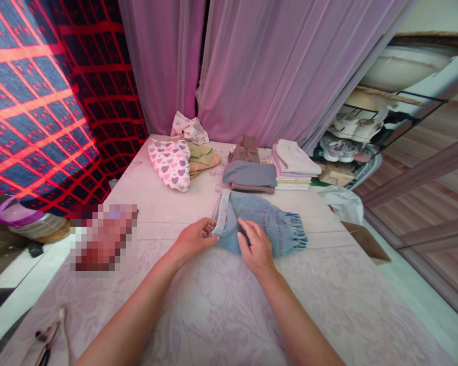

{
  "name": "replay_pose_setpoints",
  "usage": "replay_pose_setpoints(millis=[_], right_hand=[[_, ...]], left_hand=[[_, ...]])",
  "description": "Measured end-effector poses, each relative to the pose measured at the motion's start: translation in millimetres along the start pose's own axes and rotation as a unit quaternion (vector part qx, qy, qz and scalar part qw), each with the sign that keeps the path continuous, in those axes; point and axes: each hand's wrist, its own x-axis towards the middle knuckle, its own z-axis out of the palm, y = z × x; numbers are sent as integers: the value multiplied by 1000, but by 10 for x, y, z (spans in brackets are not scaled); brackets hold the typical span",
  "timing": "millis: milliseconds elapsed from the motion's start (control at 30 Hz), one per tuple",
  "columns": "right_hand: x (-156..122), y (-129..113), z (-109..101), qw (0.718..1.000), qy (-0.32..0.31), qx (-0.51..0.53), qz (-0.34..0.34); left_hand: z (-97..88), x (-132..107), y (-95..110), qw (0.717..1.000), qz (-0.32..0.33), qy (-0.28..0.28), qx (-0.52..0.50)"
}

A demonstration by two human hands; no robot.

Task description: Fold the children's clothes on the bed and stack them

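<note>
A small pair of light blue denim trousers point(269, 221) with gathered cuffs lies folded on the pale patterned table point(213, 305). My left hand point(194, 239) pinches the waistband at the garment's left edge, fingers closed on the fabric. My right hand point(256, 248) rests flat on the denim near its front edge, fingers stretched out and pressing down.
Behind the denim sit folded clothes: a grey stack point(250, 177), a white and pastel stack point(294, 165), a heart-print cloth point(171, 163), tan pieces point(202, 157) and a crumpled floral cloth point(190, 128). Purple curtains point(275, 71) hang behind. A shoe rack point(359, 137) stands right; scissors point(48, 338) lie front left.
</note>
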Motion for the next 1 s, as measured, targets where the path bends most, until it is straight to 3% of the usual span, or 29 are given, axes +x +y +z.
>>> replay_pose_setpoints(millis=[67, 133, 233, 300, 467, 633, 833, 1000], right_hand=[[168, -20, -39, 999, -36, 3, -37], [365, -38, -83, 990, -112, -10, -85], [623, -55, -163, 959, -243, -43, -140], [723, -59, -225, 943, -287, -48, -161], [735, -83, -359, 933, -288, -9, -215], [747, -104, -401, 920, -320, 27, -225], [900, -70, -393, 919, -340, 47, -192], [905, -96, -411, 908, -338, 22, -245]], left_hand=[[11, -29, 56, 1000, 9, 10, 16], [13, -66, 123, 999, 17, 19, 46], [-11, -113, 199, 997, 4, 15, 79], [-33, -128, 225, 995, -17, 10, 97], [-14, -123, 255, 989, -33, 20, 139], [65, -112, 243, 990, -26, 46, 127], [80, -134, 270, 986, -28, 40, 162], [51, -149, 265, 988, -15, 15, 154]])
